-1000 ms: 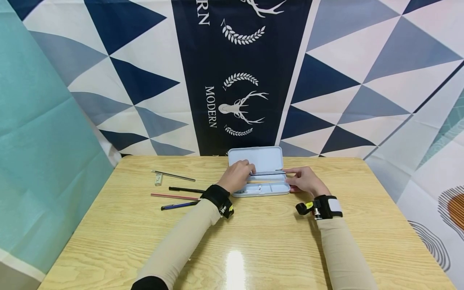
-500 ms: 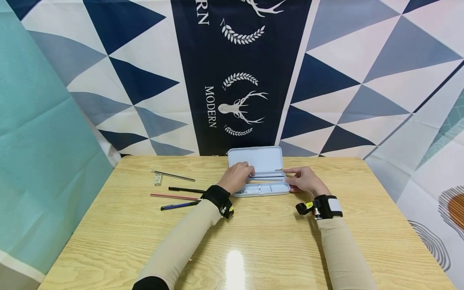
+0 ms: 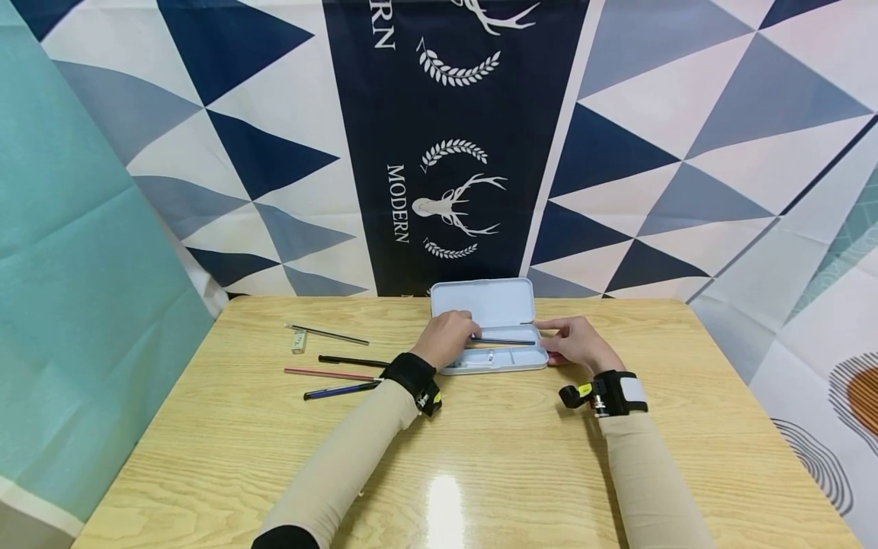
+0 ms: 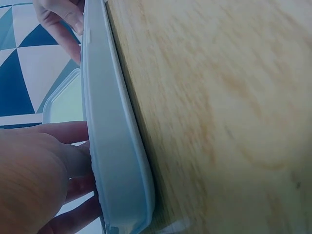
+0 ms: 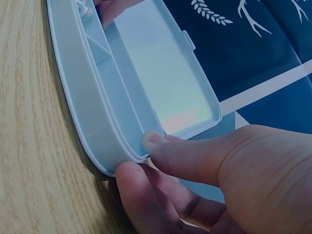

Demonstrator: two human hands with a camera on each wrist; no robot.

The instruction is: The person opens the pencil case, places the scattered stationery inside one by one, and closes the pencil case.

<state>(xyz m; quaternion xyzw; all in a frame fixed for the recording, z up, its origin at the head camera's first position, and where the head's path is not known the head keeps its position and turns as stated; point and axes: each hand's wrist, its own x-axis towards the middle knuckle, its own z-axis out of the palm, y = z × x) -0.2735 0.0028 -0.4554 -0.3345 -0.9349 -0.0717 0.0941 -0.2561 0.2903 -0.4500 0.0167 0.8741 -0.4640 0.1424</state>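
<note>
A light blue pencil case (image 3: 490, 368) stands with its lid raised at the back of the table. My left hand (image 3: 446, 338) reaches over its left part, fingers down past the front wall. By its fingertips a slim dark pencil (image 3: 506, 341) lies lengthwise over the case's rear compartment; the fingertips' grip on its left end is hidden behind the hand. At the right end my right hand (image 3: 575, 341) pinches the case wall, thumb (image 5: 155, 141) on the inside and fingers outside. A divider (image 5: 100, 58) splits the front compartment, where a small clear item (image 3: 491, 356) sits.
Left of the case lie a grey pencil (image 3: 329, 334), a small white eraser (image 3: 299, 341), a black pen (image 3: 353, 360), a red pencil (image 3: 325, 373) and a blue pen (image 3: 339, 391). A patterned cloth (image 3: 274, 191) hangs right behind the table.
The dark pencil has come down and toward the front of the case with my left hand, now covering the yellow pencil line seen earlier. My right hand has stayed at the case's end.
</note>
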